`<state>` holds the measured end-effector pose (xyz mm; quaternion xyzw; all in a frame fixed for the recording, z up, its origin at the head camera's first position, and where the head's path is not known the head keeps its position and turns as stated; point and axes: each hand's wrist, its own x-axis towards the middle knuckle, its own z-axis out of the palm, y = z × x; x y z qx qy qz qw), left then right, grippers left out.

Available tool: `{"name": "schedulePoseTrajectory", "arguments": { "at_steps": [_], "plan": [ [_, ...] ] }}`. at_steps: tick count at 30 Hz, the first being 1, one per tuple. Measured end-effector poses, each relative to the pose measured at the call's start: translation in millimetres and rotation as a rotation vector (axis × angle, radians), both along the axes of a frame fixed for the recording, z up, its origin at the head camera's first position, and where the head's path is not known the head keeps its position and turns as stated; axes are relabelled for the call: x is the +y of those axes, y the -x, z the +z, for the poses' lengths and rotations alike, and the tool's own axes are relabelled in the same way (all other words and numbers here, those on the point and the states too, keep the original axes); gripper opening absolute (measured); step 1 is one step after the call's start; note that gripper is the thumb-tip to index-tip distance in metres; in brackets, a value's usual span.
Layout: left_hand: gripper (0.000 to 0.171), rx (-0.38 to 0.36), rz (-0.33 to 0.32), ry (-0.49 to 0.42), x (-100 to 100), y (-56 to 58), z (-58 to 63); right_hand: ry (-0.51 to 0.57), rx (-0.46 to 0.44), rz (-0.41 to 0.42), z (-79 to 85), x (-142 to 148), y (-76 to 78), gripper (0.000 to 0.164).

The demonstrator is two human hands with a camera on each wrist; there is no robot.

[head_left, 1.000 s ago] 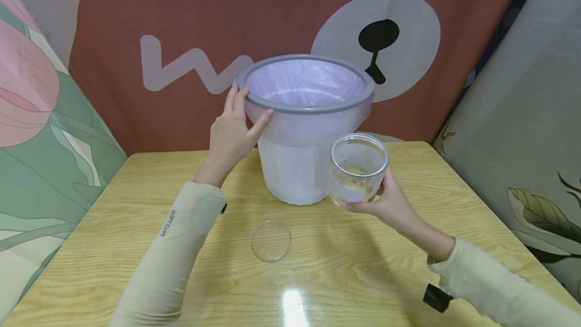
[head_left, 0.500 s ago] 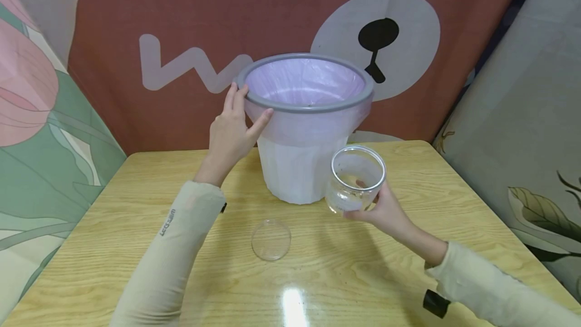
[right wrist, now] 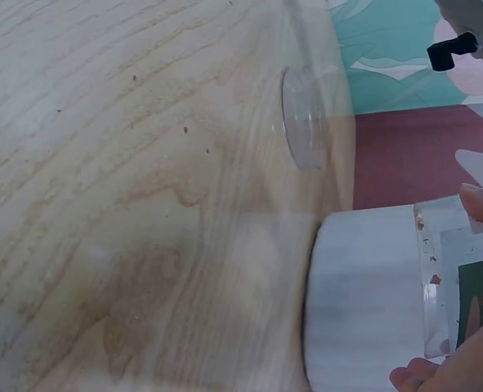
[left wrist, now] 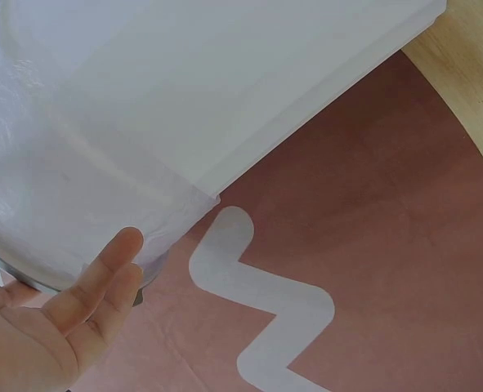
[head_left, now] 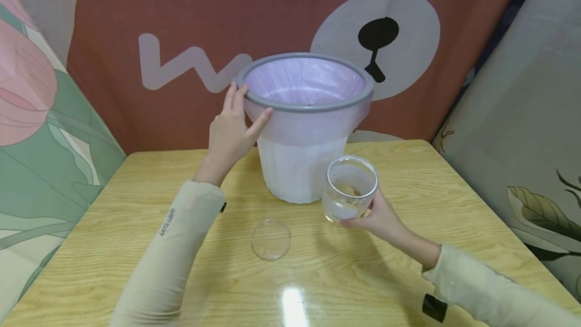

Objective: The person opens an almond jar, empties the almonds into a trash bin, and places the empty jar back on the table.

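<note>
A white trash bin (head_left: 295, 165) with a grey rim (head_left: 308, 108) and a lilac liner bag (head_left: 308, 79) stands on the table. My left hand (head_left: 229, 130) rests at the rim's left side, fingers fairly straight and thumb at the front; the left wrist view shows its fingers (left wrist: 102, 286) against the liner. In my right hand (head_left: 383, 218) I grip a clear jar (head_left: 347, 196) without a lid, held tilted in front of the bin's lower right. Small brown bits cling inside the jar (right wrist: 434, 286), and a green label patch shows on it. A round clear lid (head_left: 271, 239) lies on the table.
The wooden table (head_left: 136, 246) carries a few tiny dark crumbs (right wrist: 185, 130) near the right hand. Behind the bin hangs a red-brown printed cloth (head_left: 181, 9), with leaf-patterned cloths on both sides.
My right hand has lowered the jar and brought it slightly left and nearer to me. The left hand and the lid stay where they were.
</note>
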<state>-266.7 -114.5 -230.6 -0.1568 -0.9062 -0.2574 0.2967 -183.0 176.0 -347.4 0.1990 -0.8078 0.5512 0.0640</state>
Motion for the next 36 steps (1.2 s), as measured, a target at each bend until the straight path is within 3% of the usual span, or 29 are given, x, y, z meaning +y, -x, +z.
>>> {"name": "schedulePoseTrajectory", "arguments": {
  "at_steps": [14, 36],
  "plan": [
    [0.073, -0.012, 0.006, 0.004, 1, -0.3, 0.3, 0.025, 0.015, 0.046, -17.4, -4, -0.1, 0.093],
    [0.072, 0.001, 0.01, 0.0, 0, 0.4, -0.4, -0.03, -0.086, -0.024, -42.9, -8, -2.3, 0.092]
  ]
}}
